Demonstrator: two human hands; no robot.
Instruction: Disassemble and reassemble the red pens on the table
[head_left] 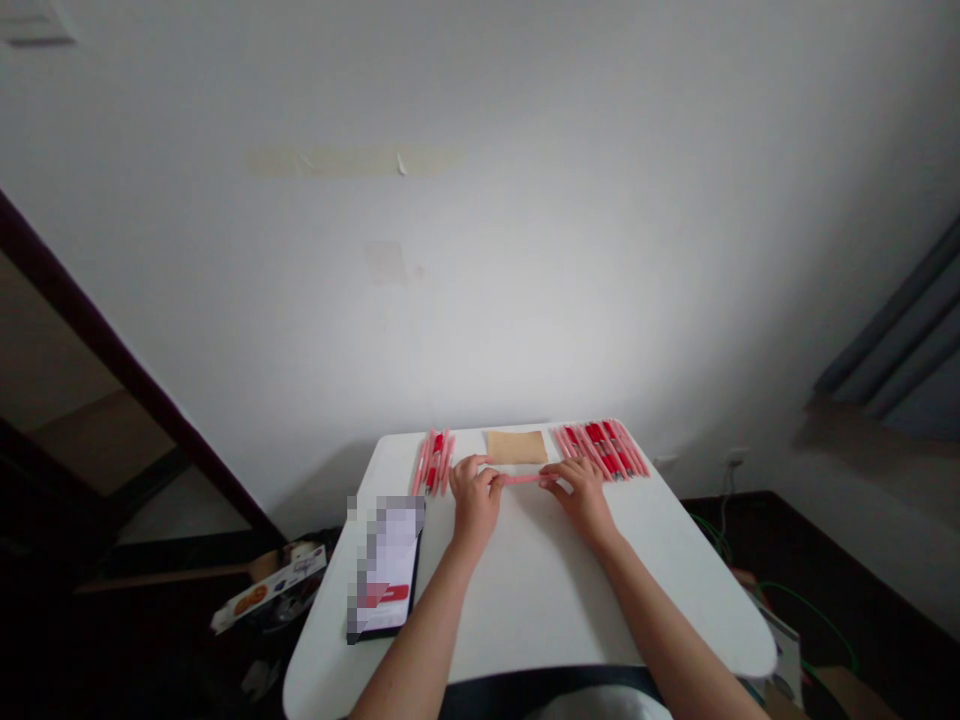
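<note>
We have the pink pen (525, 479) pinched at both ends — left hand (474, 497) and right hand (583, 492) closed on it, toward the far middle of the white table (540, 600) — and it looks light, stiff, a bit slick, best gripped by the tips.

2 pen bundles (600, 448) (indiv. count unclear), 1 loose pen (525, 479), 1 brown card (516, 447), 1 tablet (386, 570).
</note>
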